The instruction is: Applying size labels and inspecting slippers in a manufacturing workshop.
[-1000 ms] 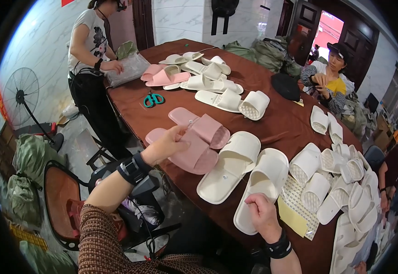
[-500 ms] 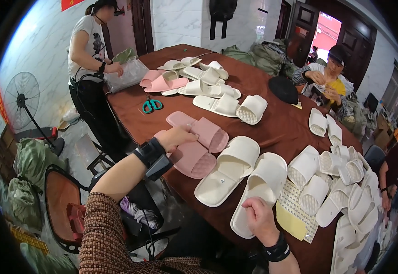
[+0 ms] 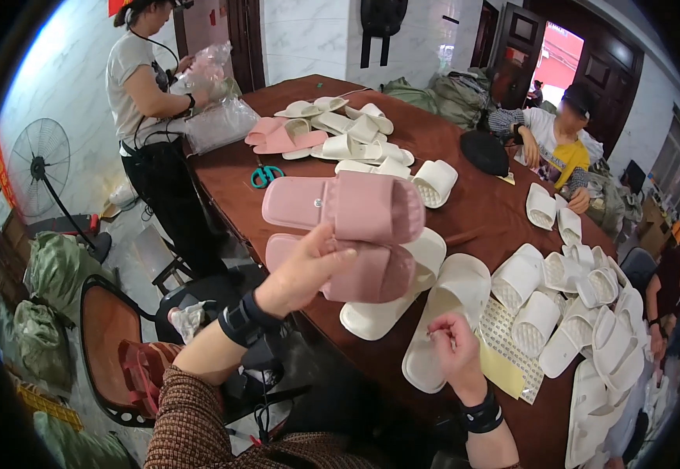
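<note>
Raised since the earlier frame: both pink slippers [image 3: 363, 207], from flat on the table [image 3: 488, 223] to mid-air above its near edge, toes to the right, partly covering the white pair [image 3: 458, 285] below. Pinched near their adjoining inner edges by the left hand [image 3: 308, 270], thumb on top, the fingers beneath mostly hidden. Looks like the lifting step; seems to call next for a firm, level grip on both and clearance over the white pair. Poised at that pair's right heel, half-curled and narrow: the right hand [image 3: 455, 352], with nothing visible in it, though too indistinct to tell whether anything tiny sits at the fingertips. Farther right, yellow paper [image 3: 501, 372], a dotted sheet [image 3: 497, 324] and many loose white slippers [image 3: 578, 338]. Beyond, teal scissors [image 3: 266, 177], then a far pile [image 3: 340, 123]; at left, a co-worker [image 3: 140, 82] handling clear bags [image 3: 223, 127]; at right, another [image 3: 555, 148] near a black cap [image 3: 483, 153]
</note>
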Tool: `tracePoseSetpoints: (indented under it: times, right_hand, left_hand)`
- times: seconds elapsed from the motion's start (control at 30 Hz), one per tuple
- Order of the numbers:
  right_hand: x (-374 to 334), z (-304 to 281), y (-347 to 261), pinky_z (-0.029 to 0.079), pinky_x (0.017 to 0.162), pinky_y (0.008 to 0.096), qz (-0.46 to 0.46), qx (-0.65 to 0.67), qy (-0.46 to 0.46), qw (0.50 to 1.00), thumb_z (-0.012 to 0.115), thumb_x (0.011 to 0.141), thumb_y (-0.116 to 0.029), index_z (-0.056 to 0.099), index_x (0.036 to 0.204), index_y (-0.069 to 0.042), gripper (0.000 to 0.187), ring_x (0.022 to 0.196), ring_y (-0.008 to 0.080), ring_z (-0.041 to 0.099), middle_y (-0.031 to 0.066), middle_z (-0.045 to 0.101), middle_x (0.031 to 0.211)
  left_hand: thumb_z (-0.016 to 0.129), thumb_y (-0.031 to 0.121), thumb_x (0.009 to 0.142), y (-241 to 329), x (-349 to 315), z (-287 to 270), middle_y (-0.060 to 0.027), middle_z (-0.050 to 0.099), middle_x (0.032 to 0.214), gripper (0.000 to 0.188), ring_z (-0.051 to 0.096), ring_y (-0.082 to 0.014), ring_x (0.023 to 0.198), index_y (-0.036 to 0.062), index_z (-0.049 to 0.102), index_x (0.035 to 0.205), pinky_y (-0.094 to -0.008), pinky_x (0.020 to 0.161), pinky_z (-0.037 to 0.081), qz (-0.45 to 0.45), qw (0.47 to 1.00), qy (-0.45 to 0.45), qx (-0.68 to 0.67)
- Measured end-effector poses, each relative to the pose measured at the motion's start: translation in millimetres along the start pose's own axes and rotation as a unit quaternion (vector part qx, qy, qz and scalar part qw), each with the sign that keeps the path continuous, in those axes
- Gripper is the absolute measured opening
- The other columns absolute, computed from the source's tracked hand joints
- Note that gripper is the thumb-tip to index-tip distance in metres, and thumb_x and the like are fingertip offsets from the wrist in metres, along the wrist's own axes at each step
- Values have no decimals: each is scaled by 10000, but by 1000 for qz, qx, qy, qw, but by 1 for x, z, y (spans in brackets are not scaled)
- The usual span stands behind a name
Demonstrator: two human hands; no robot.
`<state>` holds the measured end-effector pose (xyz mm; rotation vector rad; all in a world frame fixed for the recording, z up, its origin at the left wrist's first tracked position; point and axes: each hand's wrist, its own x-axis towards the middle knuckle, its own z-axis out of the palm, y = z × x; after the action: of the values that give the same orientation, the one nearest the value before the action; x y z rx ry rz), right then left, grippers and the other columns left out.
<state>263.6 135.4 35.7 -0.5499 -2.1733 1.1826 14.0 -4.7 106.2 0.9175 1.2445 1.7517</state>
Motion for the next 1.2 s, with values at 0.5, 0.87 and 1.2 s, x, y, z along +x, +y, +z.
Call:
tracePoseSetpoints:
  times: [0.5,0.87,1.2]
  right_hand:
    - [1,-16,-43,488,862,301,-39,62,7,997,581,904,7,394,1336,36,471,1003,190,607,155,607,1118]
    - [-7,-31,-54,463,942,309,15,216,58,975,508,878,80,377,1330,14,476,1057,173,585,123,600,1142]
    - [-20,-44,-59,456,836,247,-10,228,107,968,515,885,96,392,1318,0,460,909,110,592,73,623,997]
  left_hand:
    - [604,124,956,-21,-28,79,-111,523,1269,573,527,-166,1160,-13,298,1420,-349,974,470,53,981,-184,-4]
    - [621,52,931,-30,-37,110,-98,448,1363,647,451,-162,1246,9,276,1476,-319,1044,403,55,971,-229,-43]
    - [535,122,1003,-37,-53,102,-128,619,1183,539,619,-164,1043,55,301,1484,-279,846,527,-50,963,-240,-115]
